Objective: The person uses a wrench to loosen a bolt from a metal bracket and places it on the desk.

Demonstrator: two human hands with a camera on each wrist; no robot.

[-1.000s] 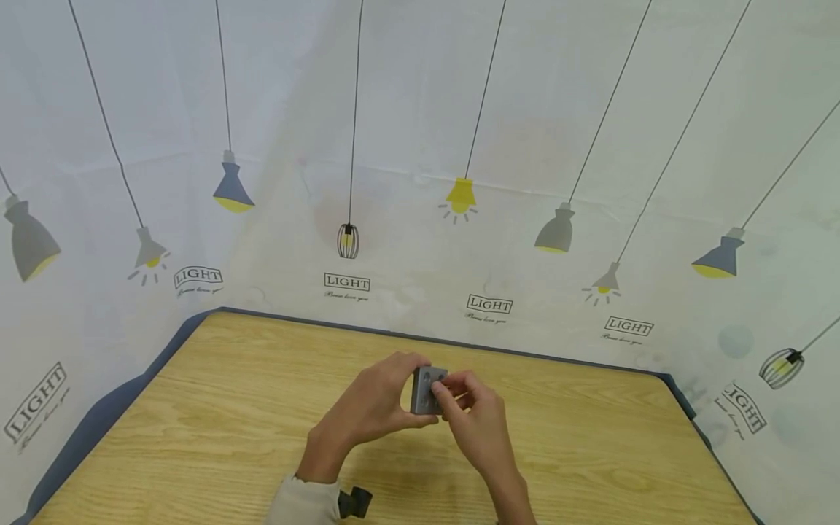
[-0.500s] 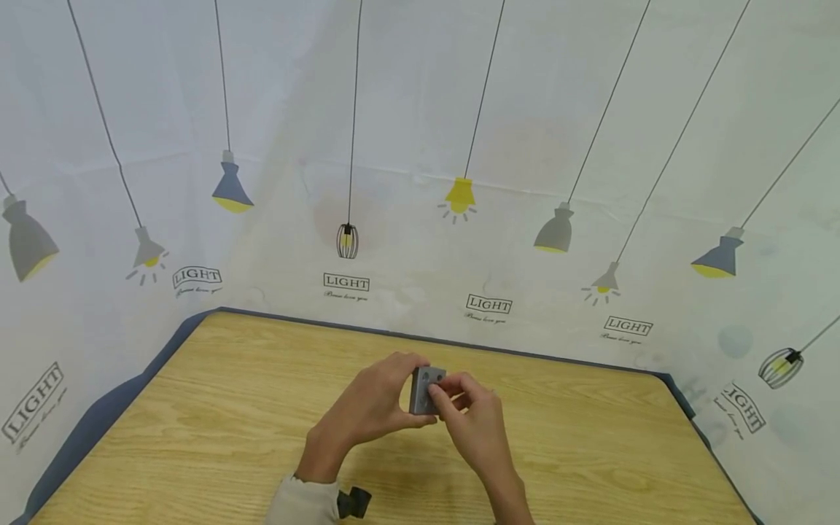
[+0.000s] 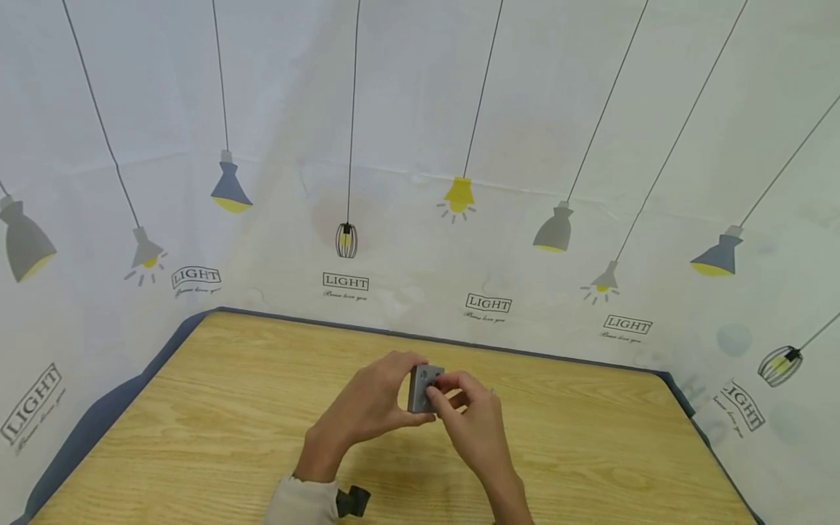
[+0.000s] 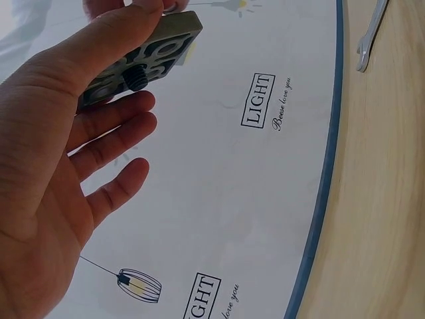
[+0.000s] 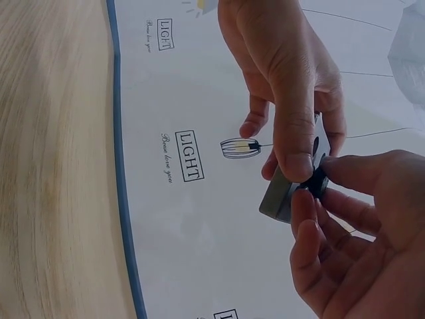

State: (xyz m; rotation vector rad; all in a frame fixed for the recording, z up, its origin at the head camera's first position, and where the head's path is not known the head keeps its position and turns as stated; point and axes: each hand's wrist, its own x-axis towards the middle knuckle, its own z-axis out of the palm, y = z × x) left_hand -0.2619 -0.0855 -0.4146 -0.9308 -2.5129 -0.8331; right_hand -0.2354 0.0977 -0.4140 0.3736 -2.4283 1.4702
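White sheeting printed with hanging lamps rises behind a blue-edged wooden table.

Grey block, blk screw, yellowish wood-grain tbl, white backdrop w/ blue/grey/yellow lamp prints

Soft, diffuse light in your head view, backdrop bluish white at left, faint shadow on the tabletop beneath your left hand, dimmer wrist views, blue table edging bowed by distortion there.

Free room beside hands, backdrop beyond
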